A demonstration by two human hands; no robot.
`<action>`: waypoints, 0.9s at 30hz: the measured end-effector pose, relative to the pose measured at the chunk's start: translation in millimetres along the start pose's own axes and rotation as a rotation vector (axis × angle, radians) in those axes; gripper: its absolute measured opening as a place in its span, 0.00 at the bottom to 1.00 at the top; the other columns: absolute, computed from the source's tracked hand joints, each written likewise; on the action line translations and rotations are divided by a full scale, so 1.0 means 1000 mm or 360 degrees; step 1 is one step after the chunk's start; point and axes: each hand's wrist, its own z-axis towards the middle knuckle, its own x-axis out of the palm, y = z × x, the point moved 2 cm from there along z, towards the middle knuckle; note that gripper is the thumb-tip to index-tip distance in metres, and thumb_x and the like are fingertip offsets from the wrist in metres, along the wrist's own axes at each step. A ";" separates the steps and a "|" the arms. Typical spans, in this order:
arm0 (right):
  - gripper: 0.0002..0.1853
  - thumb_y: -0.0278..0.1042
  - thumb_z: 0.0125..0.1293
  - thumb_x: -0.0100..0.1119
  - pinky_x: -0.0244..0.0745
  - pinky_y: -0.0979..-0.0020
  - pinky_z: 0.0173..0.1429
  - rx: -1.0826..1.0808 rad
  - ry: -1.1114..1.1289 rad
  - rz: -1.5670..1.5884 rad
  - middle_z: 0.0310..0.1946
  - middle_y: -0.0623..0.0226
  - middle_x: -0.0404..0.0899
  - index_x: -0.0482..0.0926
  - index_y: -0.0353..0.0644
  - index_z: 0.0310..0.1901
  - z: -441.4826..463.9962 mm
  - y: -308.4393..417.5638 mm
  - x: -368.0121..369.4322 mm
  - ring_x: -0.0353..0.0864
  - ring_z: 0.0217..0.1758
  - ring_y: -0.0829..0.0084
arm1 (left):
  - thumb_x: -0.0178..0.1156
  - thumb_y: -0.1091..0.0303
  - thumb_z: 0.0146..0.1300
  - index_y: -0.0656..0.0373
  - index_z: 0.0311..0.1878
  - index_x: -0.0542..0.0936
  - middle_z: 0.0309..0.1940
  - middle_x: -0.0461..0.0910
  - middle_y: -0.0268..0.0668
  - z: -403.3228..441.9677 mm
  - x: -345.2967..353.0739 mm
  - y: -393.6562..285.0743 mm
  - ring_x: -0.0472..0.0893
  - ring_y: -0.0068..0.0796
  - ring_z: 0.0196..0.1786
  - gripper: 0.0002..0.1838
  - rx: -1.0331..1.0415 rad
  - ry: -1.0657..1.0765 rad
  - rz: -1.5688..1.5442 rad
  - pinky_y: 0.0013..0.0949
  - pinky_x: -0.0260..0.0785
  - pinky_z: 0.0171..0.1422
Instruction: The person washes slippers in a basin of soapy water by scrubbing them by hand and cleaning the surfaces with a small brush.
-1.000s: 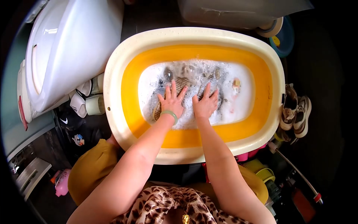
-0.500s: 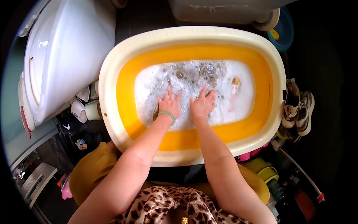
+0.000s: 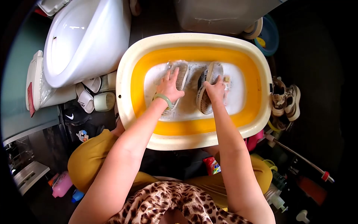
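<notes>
Hands (image 3: 169,89) partly hide two shoes (image 3: 182,77) in tub (image 3: 182,144); right grip unclear.

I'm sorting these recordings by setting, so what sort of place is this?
Probably a home bathroom or washroom: a glossy white ceramic fixture stands at upper left, shoes sit in a yellow-walled washing tub, and a pink bottle is at lower left.

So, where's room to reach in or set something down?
In the tub: a narrow gap between the shoes, and the suds at the right end beside the orange wall. Outside: dark floor between the white fixture and grey bin. Crowded: slippers left, sneakers right.
</notes>
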 end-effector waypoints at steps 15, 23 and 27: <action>0.47 0.51 0.48 0.66 0.61 0.48 0.63 -0.0020 -0.0137 -0.0181 0.67 0.47 0.52 0.56 0.48 0.68 -0.027 -0.013 0.043 0.58 0.66 0.46 | 0.62 0.46 0.53 0.32 0.72 0.49 0.75 0.32 0.42 -0.028 0.050 0.008 0.35 0.45 0.76 0.45 -0.0051 0.0358 0.0522 0.66 0.43 0.68; 0.46 0.50 0.47 0.65 0.56 0.50 0.66 -0.0381 -0.0288 -0.0297 0.68 0.43 0.52 0.56 0.48 0.68 -0.037 -0.035 0.073 0.55 0.68 0.48 | 0.56 0.41 0.56 0.36 0.74 0.46 0.74 0.28 0.45 -0.019 0.076 0.013 0.38 0.48 0.75 0.45 -0.0066 0.0457 0.0769 0.65 0.42 0.67; 0.49 0.48 0.44 0.66 0.56 0.51 0.66 -0.0440 -0.0313 -0.0429 0.68 0.43 0.51 0.55 0.48 0.69 -0.038 -0.043 0.083 0.55 0.69 0.48 | 0.52 0.38 0.58 0.37 0.74 0.42 0.74 0.29 0.44 -0.016 0.086 0.013 0.43 0.46 0.75 0.45 -0.0102 0.0502 0.0848 0.64 0.46 0.66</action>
